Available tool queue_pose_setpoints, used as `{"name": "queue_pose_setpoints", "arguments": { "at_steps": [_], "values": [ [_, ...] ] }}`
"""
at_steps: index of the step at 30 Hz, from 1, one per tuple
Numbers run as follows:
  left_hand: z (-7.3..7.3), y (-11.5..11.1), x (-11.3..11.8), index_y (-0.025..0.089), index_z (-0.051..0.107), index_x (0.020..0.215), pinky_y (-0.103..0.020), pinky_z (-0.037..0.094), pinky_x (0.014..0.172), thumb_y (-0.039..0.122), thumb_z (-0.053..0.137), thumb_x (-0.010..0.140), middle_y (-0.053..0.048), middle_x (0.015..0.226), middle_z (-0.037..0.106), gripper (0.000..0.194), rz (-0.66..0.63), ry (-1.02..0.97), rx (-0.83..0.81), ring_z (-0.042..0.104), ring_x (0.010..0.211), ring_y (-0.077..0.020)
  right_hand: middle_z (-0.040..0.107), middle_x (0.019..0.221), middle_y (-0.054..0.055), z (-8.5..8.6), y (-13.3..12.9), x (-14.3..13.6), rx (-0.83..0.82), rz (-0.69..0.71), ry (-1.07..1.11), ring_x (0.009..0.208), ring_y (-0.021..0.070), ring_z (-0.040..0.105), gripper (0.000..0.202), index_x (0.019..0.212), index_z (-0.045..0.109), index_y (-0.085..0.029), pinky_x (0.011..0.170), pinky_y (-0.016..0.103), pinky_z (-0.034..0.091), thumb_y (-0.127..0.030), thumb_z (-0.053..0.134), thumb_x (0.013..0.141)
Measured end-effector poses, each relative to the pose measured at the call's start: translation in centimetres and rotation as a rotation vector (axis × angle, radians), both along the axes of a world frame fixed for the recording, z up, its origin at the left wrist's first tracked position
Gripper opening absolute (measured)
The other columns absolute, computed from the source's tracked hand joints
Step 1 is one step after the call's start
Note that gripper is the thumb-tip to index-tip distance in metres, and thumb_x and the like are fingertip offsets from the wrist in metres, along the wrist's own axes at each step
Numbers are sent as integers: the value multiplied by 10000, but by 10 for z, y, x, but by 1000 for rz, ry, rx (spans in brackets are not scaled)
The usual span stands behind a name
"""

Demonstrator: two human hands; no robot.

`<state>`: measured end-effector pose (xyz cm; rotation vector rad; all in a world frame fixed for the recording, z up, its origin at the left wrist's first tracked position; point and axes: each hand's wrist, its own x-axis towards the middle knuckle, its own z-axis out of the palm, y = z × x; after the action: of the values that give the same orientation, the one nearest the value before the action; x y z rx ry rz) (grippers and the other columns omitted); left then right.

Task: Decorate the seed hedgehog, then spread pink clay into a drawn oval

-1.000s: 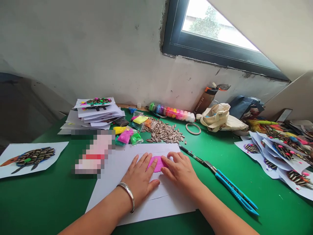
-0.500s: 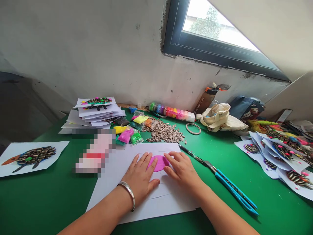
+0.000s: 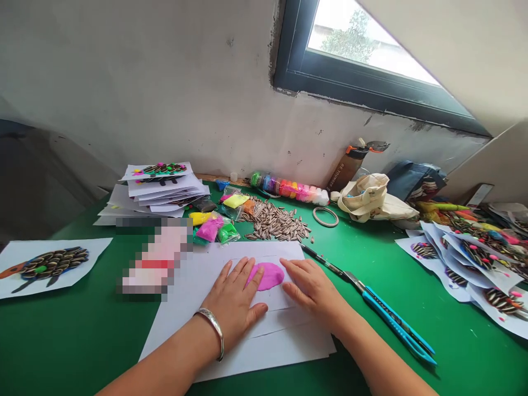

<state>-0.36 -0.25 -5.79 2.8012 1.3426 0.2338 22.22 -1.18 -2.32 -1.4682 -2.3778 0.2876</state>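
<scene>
A flattened oval of pink modelling clay (image 3: 269, 276) lies on white paper (image 3: 231, 352) marked with thin drawn lines. My left hand (image 3: 235, 291), a silver bangle on its wrist, rests flat on the paper with fingers outstretched. Its index fingertip touches the left side of the clay. Just right of the oval is my right hand (image 3: 311, 283), fingers apart and holding nothing. A small gap shows between its fingertips and the clay.
Sunflower seeds (image 3: 274, 220) and bagged clay (image 3: 209, 228) lie behind the paper. To the right are a pen (image 3: 324, 258) and a blue cutter-like tool (image 3: 396, 322). Seed pictures (image 3: 53, 264) sit left, more stacked (image 3: 165, 192) behind and at right (image 3: 474, 264). A bottle (image 3: 346, 168) leans against the wall.
My right hand has drawn back to the right, off the clay, uncovering its right edge. My left hand stays at the clay's left side. The view has shifted slightly.
</scene>
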Motion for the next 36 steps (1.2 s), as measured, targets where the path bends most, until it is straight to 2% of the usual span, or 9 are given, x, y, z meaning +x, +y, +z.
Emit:
{"name": "queue_pose_setpoints", "arguments": {
  "at_steps": [4,8,13,19,22,25,28,33,36],
  "values": [
    [-2,0,-1,241,306,1426,-455,102,1116,561,282,915,-95,1486,315,604,-6,-6,11,234,1374,-260,581,1164,96,5,-8,-7,13,6,-111,1022,255,507,370,1207,572,-231,872,402,455,-364,543,863],
    [-2,0,-1,229,323,1420,-470,118,1109,553,288,915,-106,1483,317,600,-11,-8,12,245,1369,-272,599,1103,88,8,-7,-11,23,-30,-132,957,232,528,273,1103,629,-241,837,377,473,-344,543,866],
    [3,0,1,228,333,1415,-470,134,1106,555,316,907,-109,1475,333,605,-8,1,0,264,1362,-275,599,1139,78,15,-7,-4,-8,43,-109,1009,229,523,327,1182,575,-245,857,364,474,-355,529,878],
    [9,0,2,222,344,1410,-475,146,1101,542,328,907,-114,1480,320,596,-3,30,-37,260,1364,-280,598,1116,95,19,-12,-9,8,36,-208,1040,255,516,251,1082,608,-216,866,391,470,-304,567,851],
    [8,0,2,219,331,1416,-481,143,1100,546,323,907,-119,1481,315,605,-5,32,-44,252,1367,-282,600,1116,75,20,-12,-6,-7,63,-176,1032,237,523,277,1125,593,-250,845,361,480,-346,546,870],
    [7,0,1,226,330,1416,-471,136,1106,544,327,907,-109,1481,318,600,-2,17,-31,251,1368,-273,605,1108,71,21,-12,-3,11,88,-171,1045,231,523,253,1119,604,-279,840,350,478,-319,536,879],
    [6,0,1,226,342,1411,-464,135,1108,547,333,904,-106,1478,327,599,-3,14,-24,256,1366,-271,612,1094,71,22,-12,-3,8,79,-187,1039,233,530,223,1078,627,-279,840,355,478,-303,543,872],
    [6,0,1,228,345,1410,-454,126,1110,546,342,901,-104,1471,343,600,-3,12,-5,272,1359,-270,620,1093,61,22,-11,-1,-8,95,-162,1036,216,538,251,1112,611,-275,845,333,476,-326,536,877],
    [5,0,1,233,341,1411,-452,118,1111,550,328,904,-98,1474,340,598,-4,6,-2,266,1361,-266,623,1060,62,21,-10,-1,3,82,-192,1032,222,538,195,1037,640,-275,841,342,474,-291,525,881]
  ]
}}
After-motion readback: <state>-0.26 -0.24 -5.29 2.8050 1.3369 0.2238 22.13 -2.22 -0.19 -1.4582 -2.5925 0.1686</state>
